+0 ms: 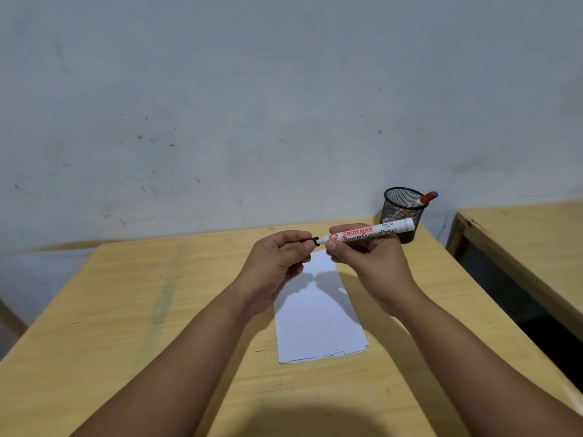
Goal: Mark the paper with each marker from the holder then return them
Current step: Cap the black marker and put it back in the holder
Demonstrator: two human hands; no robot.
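Observation:
My right hand point(369, 263) holds a white board marker point(375, 232) level above the table, tip pointing left. My left hand point(277, 260) is closed on the marker's dark cap point(312, 240), which sits right at the tip; I cannot tell whether cap and tip still touch. Below both hands a white sheet of paper point(318, 323) lies on the wooden table point(126, 310), partly in my hands' shadow. A black mesh holder point(398, 212) stands at the table's far right corner, with a red-capped marker point(426, 198) leaning out of it to the right.
A grey scuffed wall rises just behind the table. A second wooden table point(520, 234) stands to the right, across a narrow dark gap. The near table edge lies under my forearms.

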